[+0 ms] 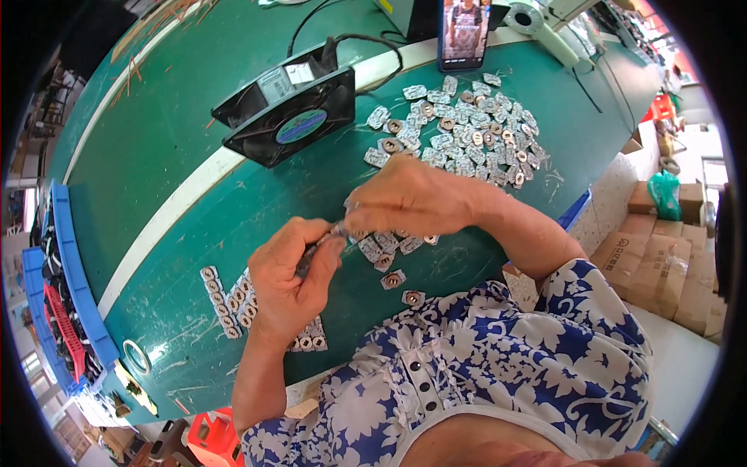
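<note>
My left hand (288,268) is closed in a pinch. A small silvery piece (336,229) shows between its thumb and forefinger, mostly hidden by the fingers. Close against it on the right, my right hand (416,194) has its fingers pressed together; what they hold, if anything, is covered. Beneath the right hand lie several small flat metal parts with copper-coloured centres (385,261). Two more sit apart nearer me, one of them a single part (414,297). Left of my left wrist, similar parts stand in neat rows (222,303), partly covered by the forearm.
A large heap of the metal parts (467,128) spreads beyond my right hand. A black square fan (288,117) stands on the green table (163,101), and a phone (464,35) is propped at the back. Blue bins (74,265) line the left edge. Cardboard boxes (646,257) are stacked at right.
</note>
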`<move>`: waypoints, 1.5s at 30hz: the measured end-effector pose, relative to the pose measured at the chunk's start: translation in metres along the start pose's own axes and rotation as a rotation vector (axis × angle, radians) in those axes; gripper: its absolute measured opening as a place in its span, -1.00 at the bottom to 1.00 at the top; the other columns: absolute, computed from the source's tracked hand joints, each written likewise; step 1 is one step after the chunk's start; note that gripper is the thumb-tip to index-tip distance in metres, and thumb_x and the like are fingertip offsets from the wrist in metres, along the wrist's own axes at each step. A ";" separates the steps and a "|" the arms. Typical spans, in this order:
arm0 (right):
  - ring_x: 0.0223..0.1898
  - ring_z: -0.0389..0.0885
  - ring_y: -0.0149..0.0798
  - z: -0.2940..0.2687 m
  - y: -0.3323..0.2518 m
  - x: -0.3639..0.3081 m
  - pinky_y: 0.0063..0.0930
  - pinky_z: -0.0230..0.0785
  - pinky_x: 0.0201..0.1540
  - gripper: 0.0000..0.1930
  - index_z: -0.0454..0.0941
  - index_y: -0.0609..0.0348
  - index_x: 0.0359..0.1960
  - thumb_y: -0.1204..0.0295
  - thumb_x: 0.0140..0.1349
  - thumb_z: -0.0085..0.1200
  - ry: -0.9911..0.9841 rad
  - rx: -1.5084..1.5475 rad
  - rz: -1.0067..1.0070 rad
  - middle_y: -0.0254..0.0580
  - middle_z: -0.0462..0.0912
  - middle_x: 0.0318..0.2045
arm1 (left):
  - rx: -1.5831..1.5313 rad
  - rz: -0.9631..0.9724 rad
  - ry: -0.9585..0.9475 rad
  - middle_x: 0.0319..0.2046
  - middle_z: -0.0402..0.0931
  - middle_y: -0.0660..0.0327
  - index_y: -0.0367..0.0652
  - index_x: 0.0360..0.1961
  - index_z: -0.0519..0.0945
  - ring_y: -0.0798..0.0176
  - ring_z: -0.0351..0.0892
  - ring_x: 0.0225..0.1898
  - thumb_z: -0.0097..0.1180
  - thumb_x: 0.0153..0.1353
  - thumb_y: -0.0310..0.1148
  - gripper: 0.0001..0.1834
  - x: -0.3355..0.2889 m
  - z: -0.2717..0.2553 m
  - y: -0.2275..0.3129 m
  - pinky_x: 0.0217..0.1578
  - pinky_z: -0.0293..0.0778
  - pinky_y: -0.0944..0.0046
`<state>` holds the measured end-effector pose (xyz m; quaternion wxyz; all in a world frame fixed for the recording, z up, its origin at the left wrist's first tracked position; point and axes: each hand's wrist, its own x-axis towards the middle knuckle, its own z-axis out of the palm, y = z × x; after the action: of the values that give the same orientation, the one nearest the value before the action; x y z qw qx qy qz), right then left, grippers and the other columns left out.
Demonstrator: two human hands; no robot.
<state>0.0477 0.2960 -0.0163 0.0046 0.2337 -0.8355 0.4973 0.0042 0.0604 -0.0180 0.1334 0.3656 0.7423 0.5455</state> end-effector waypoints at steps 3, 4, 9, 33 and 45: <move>-0.59 0.50 0.03 0.015 0.002 -0.001 -0.18 0.25 -0.54 -0.68 0.50 0.34 -0.41 0.31 0.44 0.04 -0.104 0.293 -0.089 -0.01 0.48 -0.62 | -0.253 -0.157 -0.092 -0.51 0.55 0.26 -0.29 -0.30 0.59 0.45 0.57 -0.55 0.25 0.28 -0.51 -0.92 -0.002 -0.001 0.008 -0.56 0.38 0.46; -0.59 0.50 0.03 0.017 0.003 -0.002 -0.18 0.25 -0.54 -0.68 0.50 0.34 -0.41 0.31 0.44 0.04 -0.098 0.282 -0.085 -0.01 0.48 -0.62 | -0.258 -0.146 -0.100 -0.51 0.55 0.26 -0.29 -0.30 0.59 0.45 0.57 -0.55 0.25 0.28 -0.51 -0.92 -0.003 -0.002 0.008 -0.56 0.38 0.46; -0.61 0.53 -0.06 0.018 0.004 0.002 -0.27 0.32 -0.54 -0.69 0.54 0.34 -0.34 0.30 0.47 0.00 -0.113 0.100 -0.131 -0.07 0.56 -0.59 | -0.332 -0.345 -0.036 -0.51 0.60 0.24 -0.28 -0.34 0.57 0.45 0.59 -0.57 0.27 0.29 -0.44 -0.85 -0.008 -0.007 0.005 -0.62 0.35 0.51; -0.69 0.34 -0.58 0.036 -0.027 0.007 -0.60 0.18 -0.64 -0.56 0.46 0.21 -0.50 0.18 0.51 -0.10 0.042 0.481 0.389 -0.41 0.42 -0.70 | 0.157 0.178 0.185 -0.44 0.50 0.09 -0.29 -0.13 0.54 0.09 0.52 -0.54 0.14 0.16 -0.70 -0.75 -0.006 0.005 -0.011 -0.53 0.42 0.22; -0.72 0.29 -0.60 0.036 -0.018 0.006 -0.62 0.09 -0.69 -0.55 0.46 0.20 -0.55 0.17 0.50 -0.08 0.058 0.499 0.439 -0.45 0.38 -0.75 | 0.139 0.178 0.170 -0.46 0.48 0.08 -0.29 -0.13 0.53 0.07 0.54 -0.54 0.13 0.16 -0.70 -0.76 -0.007 0.003 -0.008 -0.55 0.42 0.22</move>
<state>0.0582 0.2562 -0.0180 -0.1363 0.0279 -0.7179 0.6821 0.0073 0.0564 -0.0281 -0.0044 0.3908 0.7517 0.5312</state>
